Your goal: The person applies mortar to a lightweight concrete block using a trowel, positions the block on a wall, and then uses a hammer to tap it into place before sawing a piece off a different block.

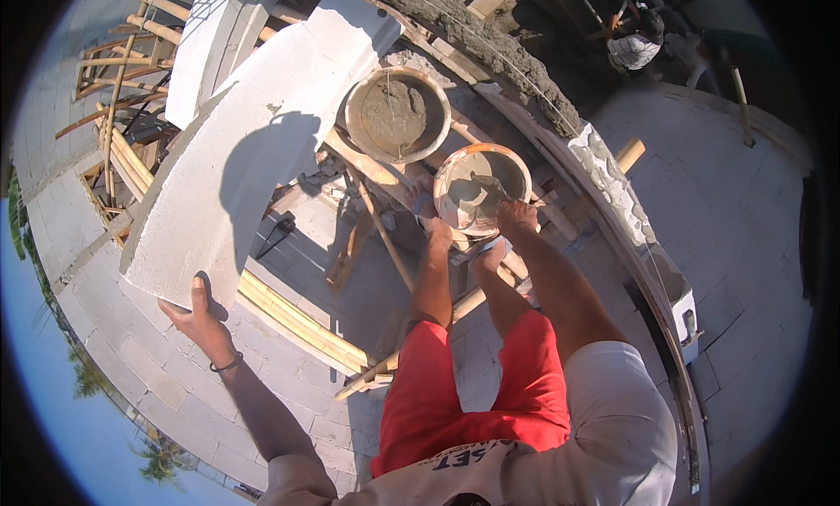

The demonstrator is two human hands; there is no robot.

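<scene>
A long white concrete block (289, 86) slants across the upper left, with a head-shaped shadow on its face. My left hand (203, 320) grips its near lower end, thumb on the face and fingers around the edge. My right hand (516, 215) is closed at the near right rim of an orange-rimmed bucket (444, 175) of grey mortar (468, 193). A trowel (493, 186) is in that hand, its dark blade in the mortar and its handle mostly hidden by the fingers. Behind it stands a second bucket (352, 112), also holding mortar.
My feet (488, 256) are among bamboo poles (302, 322) and boards high above block walling (157, 366). A wall top with wet mortar (516, 64) and a stretched string runs along the right. Another white block (206, 51) lies far left. Another person (637, 44) is at upper right.
</scene>
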